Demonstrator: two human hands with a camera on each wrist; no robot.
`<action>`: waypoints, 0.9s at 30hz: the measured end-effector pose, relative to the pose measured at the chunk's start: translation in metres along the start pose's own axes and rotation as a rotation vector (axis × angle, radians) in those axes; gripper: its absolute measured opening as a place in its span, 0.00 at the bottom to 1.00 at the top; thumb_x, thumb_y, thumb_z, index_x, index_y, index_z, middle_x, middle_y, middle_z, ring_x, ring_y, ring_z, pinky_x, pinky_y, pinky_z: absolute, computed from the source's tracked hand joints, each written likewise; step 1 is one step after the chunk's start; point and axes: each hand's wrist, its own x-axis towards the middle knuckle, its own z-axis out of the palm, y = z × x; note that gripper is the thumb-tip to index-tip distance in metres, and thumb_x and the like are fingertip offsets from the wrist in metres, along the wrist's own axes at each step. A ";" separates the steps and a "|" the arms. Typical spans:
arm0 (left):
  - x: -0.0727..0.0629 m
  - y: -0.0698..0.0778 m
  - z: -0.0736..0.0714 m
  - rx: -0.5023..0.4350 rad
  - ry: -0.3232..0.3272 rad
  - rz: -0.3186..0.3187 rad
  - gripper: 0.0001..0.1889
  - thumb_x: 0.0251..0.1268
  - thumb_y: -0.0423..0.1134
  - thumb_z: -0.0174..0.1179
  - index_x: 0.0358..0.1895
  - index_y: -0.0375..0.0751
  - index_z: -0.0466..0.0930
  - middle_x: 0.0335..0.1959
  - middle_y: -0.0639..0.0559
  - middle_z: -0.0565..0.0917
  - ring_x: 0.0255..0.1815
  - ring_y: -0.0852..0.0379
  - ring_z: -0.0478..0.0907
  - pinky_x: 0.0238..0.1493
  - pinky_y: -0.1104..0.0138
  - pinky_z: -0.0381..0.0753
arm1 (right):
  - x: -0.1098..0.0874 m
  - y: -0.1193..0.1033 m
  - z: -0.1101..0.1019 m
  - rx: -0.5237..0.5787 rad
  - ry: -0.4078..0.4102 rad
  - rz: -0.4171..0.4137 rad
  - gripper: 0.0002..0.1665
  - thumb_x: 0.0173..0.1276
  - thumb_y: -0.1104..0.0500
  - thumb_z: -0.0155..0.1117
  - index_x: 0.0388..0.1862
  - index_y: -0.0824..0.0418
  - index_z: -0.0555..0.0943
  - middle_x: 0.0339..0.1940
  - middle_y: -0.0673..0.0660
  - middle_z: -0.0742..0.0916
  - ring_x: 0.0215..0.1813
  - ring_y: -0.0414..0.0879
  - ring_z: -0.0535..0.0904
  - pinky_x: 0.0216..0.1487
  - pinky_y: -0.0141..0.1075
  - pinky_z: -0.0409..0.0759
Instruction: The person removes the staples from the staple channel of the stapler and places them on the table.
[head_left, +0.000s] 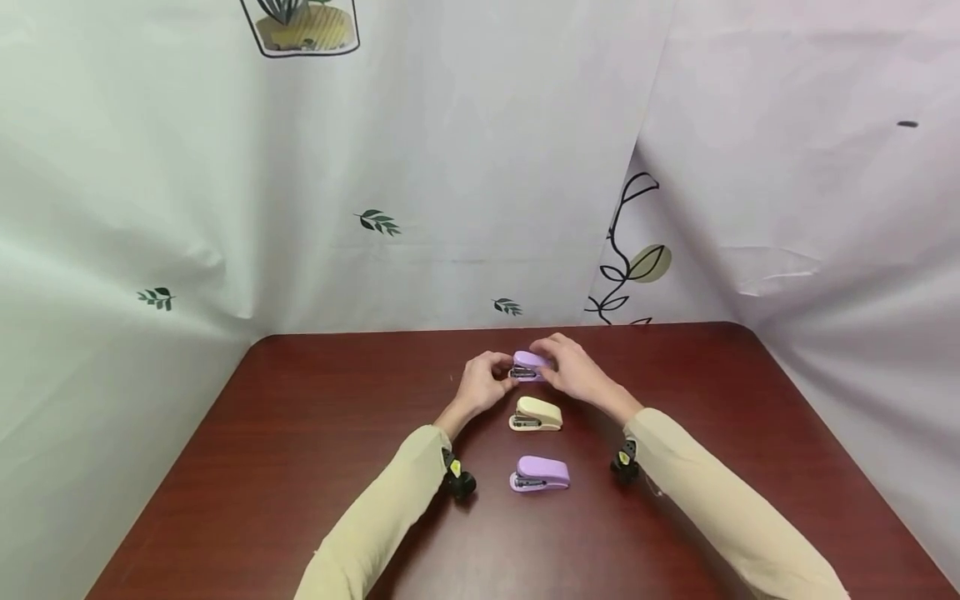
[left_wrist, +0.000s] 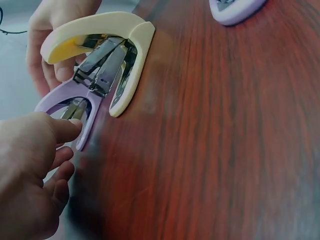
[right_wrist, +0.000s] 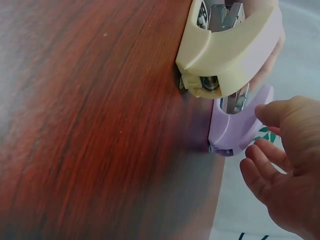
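Observation:
A purple stapler (head_left: pixel 529 364) stands at the far side of the table, its nose to the left. My left hand (head_left: pixel 483 385) pinches it at the nose end, the thumb (left_wrist: pixel 70 128) lying against the base in the left wrist view. Around its back end is my right hand (head_left: pixel 573 369); the right wrist view shows that thumb (right_wrist: pixel 272 112) at the stapler's upper edge and loosely bent fingers apart from it. Whether the thumb touches cannot be told. A cream stapler (head_left: pixel 537 414) stands nearer, and another purple stapler (head_left: pixel 541 473) is nearest, roughly in line.
The dark red wooden table (head_left: pixel 315 433) ends at its back edge just beyond the far stapler. Behind it hangs a pale printed sheet (head_left: pixel 450 167). Small black cameras (head_left: pixel 460 482) are strapped on both wrists.

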 end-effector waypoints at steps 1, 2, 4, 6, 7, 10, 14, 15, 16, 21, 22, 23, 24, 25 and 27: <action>0.001 0.000 0.001 0.001 0.007 0.002 0.16 0.54 0.31 0.73 0.47 0.35 0.86 0.40 0.47 0.84 0.39 0.53 0.81 0.44 0.63 0.78 | 0.001 -0.001 0.000 -0.007 -0.004 -0.005 0.19 0.60 0.69 0.71 0.52 0.68 0.82 0.45 0.61 0.83 0.46 0.56 0.79 0.49 0.50 0.77; 0.001 0.000 0.002 0.005 0.014 0.004 0.15 0.54 0.31 0.73 0.47 0.35 0.86 0.39 0.48 0.84 0.38 0.54 0.81 0.43 0.64 0.78 | 0.002 -0.003 0.001 -0.011 -0.009 -0.003 0.19 0.60 0.68 0.71 0.52 0.67 0.82 0.45 0.61 0.83 0.46 0.56 0.78 0.49 0.50 0.76; 0.002 0.001 0.005 0.021 0.028 0.002 0.14 0.54 0.32 0.74 0.45 0.36 0.87 0.37 0.49 0.84 0.37 0.55 0.81 0.42 0.65 0.78 | 0.003 -0.004 0.001 -0.033 -0.023 0.007 0.20 0.61 0.68 0.71 0.53 0.65 0.82 0.45 0.61 0.82 0.47 0.57 0.77 0.49 0.51 0.75; 0.001 0.001 0.007 0.042 0.040 -0.005 0.13 0.54 0.33 0.74 0.43 0.38 0.88 0.36 0.51 0.84 0.35 0.56 0.81 0.40 0.65 0.78 | 0.004 -0.006 0.003 -0.047 -0.042 0.028 0.20 0.61 0.66 0.72 0.54 0.64 0.82 0.45 0.60 0.82 0.47 0.57 0.76 0.49 0.51 0.75; 0.001 0.001 0.007 0.052 0.048 -0.010 0.12 0.54 0.33 0.74 0.42 0.38 0.88 0.35 0.52 0.84 0.35 0.56 0.80 0.39 0.65 0.77 | 0.004 -0.006 0.003 -0.056 -0.050 0.034 0.20 0.62 0.66 0.72 0.54 0.63 0.82 0.45 0.60 0.82 0.48 0.57 0.76 0.48 0.51 0.75; 0.001 0.000 0.008 0.078 0.068 -0.015 0.10 0.53 0.34 0.75 0.39 0.40 0.89 0.33 0.53 0.84 0.34 0.57 0.80 0.39 0.64 0.77 | 0.007 -0.009 0.004 -0.078 -0.062 0.037 0.19 0.63 0.64 0.71 0.54 0.61 0.83 0.44 0.59 0.82 0.48 0.57 0.76 0.48 0.51 0.75; 0.004 -0.001 0.009 0.088 0.073 0.000 0.09 0.53 0.34 0.75 0.38 0.41 0.88 0.32 0.54 0.84 0.33 0.57 0.79 0.38 0.64 0.76 | 0.012 -0.012 0.004 -0.106 -0.069 0.030 0.18 0.64 0.64 0.71 0.53 0.61 0.83 0.44 0.60 0.82 0.49 0.58 0.76 0.47 0.52 0.76; 0.004 0.000 0.009 0.086 0.069 -0.001 0.09 0.53 0.34 0.75 0.37 0.41 0.88 0.32 0.53 0.84 0.33 0.57 0.79 0.38 0.64 0.76 | 0.013 -0.013 0.004 -0.114 -0.077 0.031 0.18 0.64 0.64 0.71 0.53 0.61 0.83 0.44 0.60 0.82 0.49 0.59 0.76 0.47 0.52 0.76; 0.005 0.000 0.009 0.084 0.065 -0.005 0.09 0.53 0.34 0.75 0.37 0.41 0.88 0.31 0.53 0.84 0.33 0.57 0.79 0.38 0.64 0.76 | 0.014 -0.014 0.004 -0.126 -0.084 0.033 0.18 0.64 0.65 0.71 0.53 0.61 0.83 0.44 0.61 0.82 0.49 0.59 0.76 0.48 0.52 0.76; 0.006 0.000 0.009 0.065 0.058 -0.048 0.08 0.52 0.35 0.76 0.36 0.41 0.88 0.29 0.53 0.84 0.33 0.57 0.78 0.38 0.64 0.75 | 0.016 -0.016 0.006 -0.173 -0.096 0.017 0.16 0.65 0.66 0.69 0.51 0.61 0.83 0.42 0.61 0.81 0.47 0.58 0.76 0.47 0.51 0.76; 0.006 0.000 0.009 0.066 0.057 -0.054 0.08 0.52 0.35 0.76 0.36 0.41 0.88 0.30 0.54 0.84 0.33 0.57 0.78 0.38 0.64 0.75 | 0.016 -0.016 0.007 -0.180 -0.091 0.009 0.14 0.64 0.66 0.69 0.50 0.60 0.84 0.41 0.60 0.81 0.46 0.58 0.75 0.46 0.50 0.76; 0.006 0.000 0.009 0.065 0.058 -0.058 0.08 0.52 0.35 0.76 0.36 0.41 0.89 0.30 0.54 0.84 0.33 0.57 0.78 0.38 0.64 0.75 | 0.016 -0.015 0.008 -0.184 -0.083 0.000 0.13 0.64 0.67 0.70 0.48 0.60 0.84 0.41 0.59 0.81 0.45 0.57 0.75 0.45 0.50 0.76; 0.006 -0.001 0.009 0.064 0.058 -0.059 0.08 0.52 0.35 0.76 0.36 0.41 0.89 0.30 0.54 0.84 0.33 0.57 0.78 0.38 0.64 0.75 | 0.016 -0.015 0.008 -0.188 -0.075 -0.009 0.12 0.63 0.67 0.70 0.46 0.59 0.84 0.40 0.59 0.81 0.45 0.57 0.75 0.45 0.49 0.76; 0.006 -0.001 0.009 0.064 0.054 -0.064 0.08 0.53 0.35 0.76 0.36 0.41 0.89 0.30 0.54 0.84 0.33 0.58 0.78 0.38 0.64 0.75 | 0.016 -0.014 0.009 -0.190 -0.069 -0.019 0.12 0.63 0.67 0.70 0.45 0.59 0.84 0.39 0.58 0.80 0.44 0.56 0.75 0.44 0.49 0.76; 0.006 0.000 0.009 0.062 0.049 -0.068 0.08 0.53 0.35 0.76 0.36 0.41 0.89 0.29 0.55 0.84 0.33 0.58 0.78 0.38 0.65 0.75 | 0.016 -0.012 0.009 -0.181 -0.062 -0.036 0.11 0.62 0.68 0.70 0.43 0.58 0.84 0.39 0.58 0.81 0.43 0.56 0.76 0.43 0.49 0.76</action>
